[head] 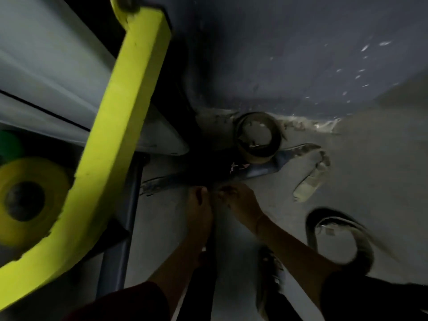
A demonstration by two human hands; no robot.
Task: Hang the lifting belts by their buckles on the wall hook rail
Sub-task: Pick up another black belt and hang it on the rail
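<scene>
The view is dim and blurred, looking down at the floor by a wall. My left hand [199, 206] and my right hand [240, 202] meet close together, fingers curled on the end of a dark belt [212, 230] that runs down between my forearms. Just beyond my fingertips a blue belt [264, 169] lies flat on the floor. A brown belt rolled into a coil [275, 144] stands at the wall's foot. Another dark belt [361, 239] lies in a loose loop at the right. No hook rail is in view.
A yellow-green frame bar [120, 117] crosses the left side, close to the camera. Behind it sit a yellow weight plate [46, 172] and a green one [9, 144]. A plastic bottle [310, 181] lies on the grey floor [382, 170]. My shoe [269, 274] is below.
</scene>
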